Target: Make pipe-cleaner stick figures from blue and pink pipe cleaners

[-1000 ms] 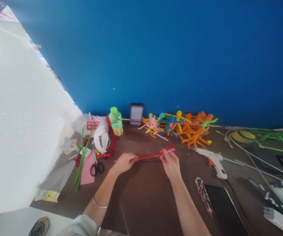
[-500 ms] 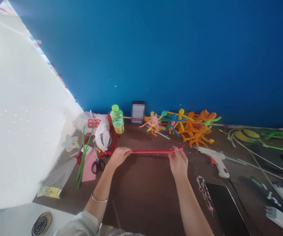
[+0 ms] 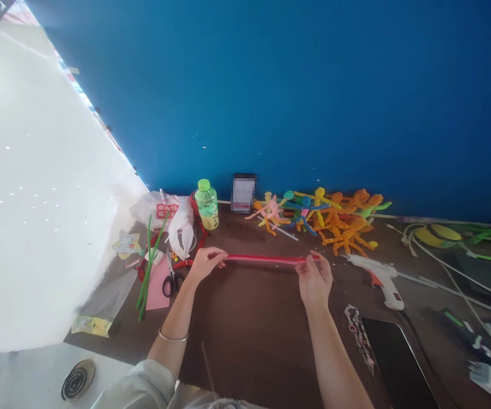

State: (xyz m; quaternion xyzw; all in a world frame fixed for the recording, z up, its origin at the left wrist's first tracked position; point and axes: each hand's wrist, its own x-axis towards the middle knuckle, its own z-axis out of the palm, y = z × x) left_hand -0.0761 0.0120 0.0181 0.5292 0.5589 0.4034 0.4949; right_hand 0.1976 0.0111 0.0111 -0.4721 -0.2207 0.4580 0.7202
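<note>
Since the earlier frame, the long red pipe cleaner (image 3: 266, 259) has been drawn out level, and there it is held, just above the brown tabletop (image 3: 245, 341), beneath the bright blue wall (image 3: 271, 96)! Its ends are gripped by the left hand (image 3: 205, 264) and the right hand (image 3: 313, 279), fingers clamped on it at both ends. A heap of orange and multicoloured pipe-cleaner figures (image 3: 326, 218) is seen beyond, a white hot glue gun (image 3: 379, 281) to the right, and black-handled scissors (image 3: 172, 284) near the left hand.

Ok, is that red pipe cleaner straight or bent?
Straight: the red pipe cleaner runs in one nearly level line between the left hand and the right hand, with no visible kink.
</note>
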